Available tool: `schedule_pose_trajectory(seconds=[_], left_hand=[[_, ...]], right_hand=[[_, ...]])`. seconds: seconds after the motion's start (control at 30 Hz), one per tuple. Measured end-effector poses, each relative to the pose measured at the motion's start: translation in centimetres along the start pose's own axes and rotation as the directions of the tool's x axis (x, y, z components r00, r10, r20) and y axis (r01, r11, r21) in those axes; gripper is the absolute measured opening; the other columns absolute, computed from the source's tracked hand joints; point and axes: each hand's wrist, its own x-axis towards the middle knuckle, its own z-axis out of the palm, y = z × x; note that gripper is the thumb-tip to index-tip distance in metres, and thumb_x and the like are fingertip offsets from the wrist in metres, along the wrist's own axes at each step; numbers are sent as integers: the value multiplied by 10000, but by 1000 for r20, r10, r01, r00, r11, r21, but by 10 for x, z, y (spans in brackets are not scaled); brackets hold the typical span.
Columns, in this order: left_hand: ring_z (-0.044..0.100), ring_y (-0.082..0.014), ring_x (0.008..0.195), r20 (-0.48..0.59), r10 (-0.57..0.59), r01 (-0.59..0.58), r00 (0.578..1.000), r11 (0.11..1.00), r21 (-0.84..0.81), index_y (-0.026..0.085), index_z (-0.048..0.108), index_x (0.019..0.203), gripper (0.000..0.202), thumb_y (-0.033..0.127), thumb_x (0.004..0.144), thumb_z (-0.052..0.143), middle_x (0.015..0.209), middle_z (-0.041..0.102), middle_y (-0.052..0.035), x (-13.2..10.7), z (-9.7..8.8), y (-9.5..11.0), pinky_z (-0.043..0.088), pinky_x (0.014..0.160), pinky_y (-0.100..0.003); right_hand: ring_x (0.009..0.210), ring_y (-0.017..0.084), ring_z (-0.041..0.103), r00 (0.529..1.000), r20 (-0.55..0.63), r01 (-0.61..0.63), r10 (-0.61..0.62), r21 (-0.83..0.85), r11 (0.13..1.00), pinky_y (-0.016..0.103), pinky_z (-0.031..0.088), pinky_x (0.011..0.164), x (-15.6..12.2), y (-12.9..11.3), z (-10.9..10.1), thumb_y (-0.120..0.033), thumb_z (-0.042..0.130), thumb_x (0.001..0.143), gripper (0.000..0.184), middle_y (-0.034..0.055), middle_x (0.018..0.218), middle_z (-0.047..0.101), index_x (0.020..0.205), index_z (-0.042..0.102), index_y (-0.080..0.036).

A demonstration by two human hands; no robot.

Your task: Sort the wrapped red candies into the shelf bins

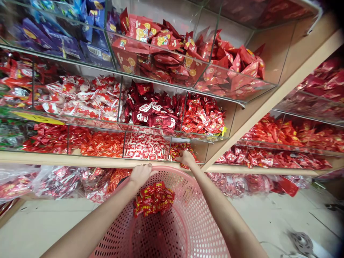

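My left hand (141, 175) is closed over the far rim of a pink perforated plastic basket (199, 200), thumb reaching to the right along it. Inside the basket, toward its far left side, lies a heap of red-and-yellow wrapped candies (154, 199). Beyond the rim, my right hand (187, 158) is in a small clear compartment on the lowest shelf, with its fingers curled on similar wrapped candies (184, 165) by the front lip. Part of the fingers is hidden, so how many candies they hold cannot be made out.
Above rise shelves of clear bins holding red packets (161, 43), blue packets (64, 43) and maroon packets (153, 107). A slanting wooden divider (258, 104) stands right of my right hand. Plastic bags of sweets (61, 181) hang under the shelf edge. A grey object (302, 242) lies on the floor.
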Motion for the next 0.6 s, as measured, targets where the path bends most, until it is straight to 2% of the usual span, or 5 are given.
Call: schedule_pose_trajectory(seconds=[0.2,0.27,0.33,0.47,0.6], left_hand=[[666,-278,799,-11,-2,2,1000,1000,1,83,603,968,694,630,831,198,800,679,-211,-1,-1,0,455,639,-302],[668,-279,790,-8,-2,2,1000,1000,18,83,601,968,694,630,831,195,801,682,-207,-1,-1,1,454,632,-301],[669,-278,787,3,-7,7,1000,1000,29,86,599,973,689,627,834,195,807,684,-204,-1,-2,2,454,629,-299],[668,-281,794,12,-14,14,1000,999,39,91,596,972,660,613,841,213,809,683,-204,-2,-4,4,459,629,-302],[666,-285,792,6,-1,1,1000,999,48,99,592,967,631,604,843,236,798,682,-198,-2,-4,6,465,629,-307]], right_hand=[[644,146,592,991,-132,51,-28,169,984,225,384,578,1,20,-5,-199,524,724,169,41,601,629,565,576,-177],[600,143,592,984,-177,47,13,333,942,227,404,571,-4,22,-9,-200,495,730,155,31,578,616,594,565,-175],[546,138,595,983,-157,27,94,632,774,233,437,544,-12,20,-13,-230,517,724,81,10,571,606,692,570,-177],[607,139,649,989,114,-135,97,961,241,247,520,581,-38,8,-20,-259,593,719,210,3,647,639,916,552,-200],[742,143,674,961,273,-272,-48,962,29,242,552,680,-71,-3,-23,-253,672,700,189,19,722,669,848,567,-199]])
